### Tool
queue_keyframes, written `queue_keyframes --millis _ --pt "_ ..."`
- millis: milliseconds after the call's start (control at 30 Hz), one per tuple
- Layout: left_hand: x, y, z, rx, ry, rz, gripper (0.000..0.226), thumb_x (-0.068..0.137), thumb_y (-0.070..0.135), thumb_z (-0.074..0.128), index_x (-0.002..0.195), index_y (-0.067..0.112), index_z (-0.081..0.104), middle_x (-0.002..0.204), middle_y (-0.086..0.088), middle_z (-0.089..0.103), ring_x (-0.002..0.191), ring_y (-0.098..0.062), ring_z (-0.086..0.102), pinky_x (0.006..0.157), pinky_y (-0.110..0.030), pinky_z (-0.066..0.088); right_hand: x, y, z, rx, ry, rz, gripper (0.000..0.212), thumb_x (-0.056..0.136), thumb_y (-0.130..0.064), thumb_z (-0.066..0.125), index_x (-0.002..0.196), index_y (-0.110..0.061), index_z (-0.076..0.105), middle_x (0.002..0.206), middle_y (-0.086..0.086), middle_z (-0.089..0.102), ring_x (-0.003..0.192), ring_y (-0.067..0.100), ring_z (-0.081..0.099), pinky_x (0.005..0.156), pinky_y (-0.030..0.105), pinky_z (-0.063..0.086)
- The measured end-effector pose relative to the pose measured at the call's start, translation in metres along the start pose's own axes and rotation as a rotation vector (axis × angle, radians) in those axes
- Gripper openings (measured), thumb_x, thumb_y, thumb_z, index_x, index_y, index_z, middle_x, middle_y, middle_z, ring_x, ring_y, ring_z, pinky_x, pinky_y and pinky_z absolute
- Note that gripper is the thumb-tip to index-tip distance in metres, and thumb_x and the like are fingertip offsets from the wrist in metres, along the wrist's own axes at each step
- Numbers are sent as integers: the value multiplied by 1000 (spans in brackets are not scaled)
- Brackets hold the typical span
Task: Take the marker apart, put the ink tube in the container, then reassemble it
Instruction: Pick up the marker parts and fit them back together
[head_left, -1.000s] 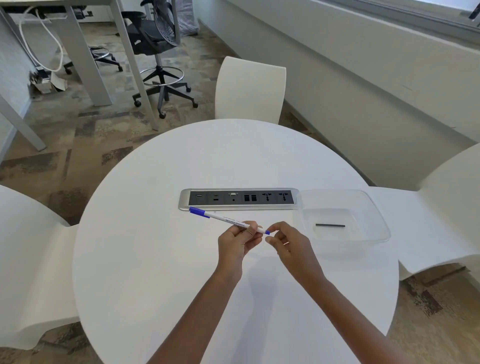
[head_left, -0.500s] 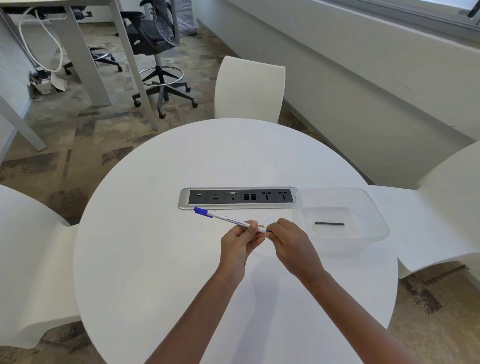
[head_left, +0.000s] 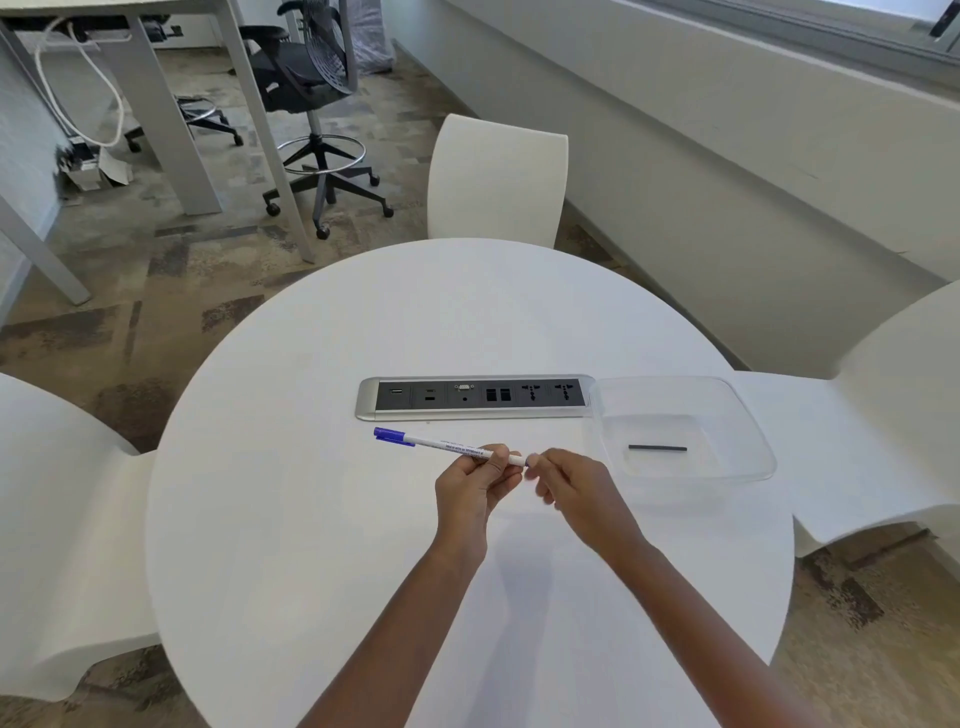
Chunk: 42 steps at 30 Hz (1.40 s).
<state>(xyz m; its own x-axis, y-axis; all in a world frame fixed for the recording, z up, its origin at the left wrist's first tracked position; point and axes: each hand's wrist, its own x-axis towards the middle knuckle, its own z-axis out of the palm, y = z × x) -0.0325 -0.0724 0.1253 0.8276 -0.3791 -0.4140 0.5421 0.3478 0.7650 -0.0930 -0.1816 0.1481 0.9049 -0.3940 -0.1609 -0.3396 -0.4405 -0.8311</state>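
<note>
While ink tube (head_left: 657, 448) lies in container (head_left: 748, 415), marker (head_left: 447, 448) hovers above counter (head_left: 311, 519), left of container. Left hand (head_left: 475, 480) grips barrel; right hand (head_left: 576, 488) pinches end plug. Reassembly step; next: press plug fully home.

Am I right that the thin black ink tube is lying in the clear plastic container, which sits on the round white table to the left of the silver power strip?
Not quite. In the head view the clear plastic container sits to the right of the silver power strip, not the left. The rest holds: the thin black ink tube lies inside it, on the round white table.
</note>
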Motion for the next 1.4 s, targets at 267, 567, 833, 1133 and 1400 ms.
queue_keyframes --millis 267,567,833,1133,1400 --pt "-2 2 1 -12 28 -4 10 86 5 59 79 3 66 60 0 71 58 -9 68 59 -16 57 -3 1 6 -449 201 -417 12 87 -8 57 89 2 64 80 18 62 73 31 58 57 42 51" --pt "-3 -2 1 6 -5 28 10 87 4 57 80 5 64 68 -5 68 61 -8 67 62 -16 56 4 2 0 -440 111 -393 15 85 -3 58 77 8 63 68 22 56 64 32 51 57 33 37" --pt "-2 -2 0 95 -52 57 11 86 4 57 77 5 63 64 -3 68 59 -13 66 65 -19 57 15 -5 -14 162 -214 76 36 88 -7 54 54 -14 59 49 0 48 44 8 43 43 12 35" --pt "4 4 3 -38 95 -13 9 83 5 62 76 2 66 58 -1 69 52 -7 65 57 -15 56 8 0 3 -168 61 -177 17 92 -10 45 93 -9 62 83 3 59 74 15 51 69 24 38" --pt "1 4 6 -79 113 -55 13 83 7 64 72 0 65 59 -6 68 51 -9 66 56 -15 56 4 -2 6 -491 181 -470 9 85 -3 58 83 4 63 75 20 62 71 33 58 54 41 52"
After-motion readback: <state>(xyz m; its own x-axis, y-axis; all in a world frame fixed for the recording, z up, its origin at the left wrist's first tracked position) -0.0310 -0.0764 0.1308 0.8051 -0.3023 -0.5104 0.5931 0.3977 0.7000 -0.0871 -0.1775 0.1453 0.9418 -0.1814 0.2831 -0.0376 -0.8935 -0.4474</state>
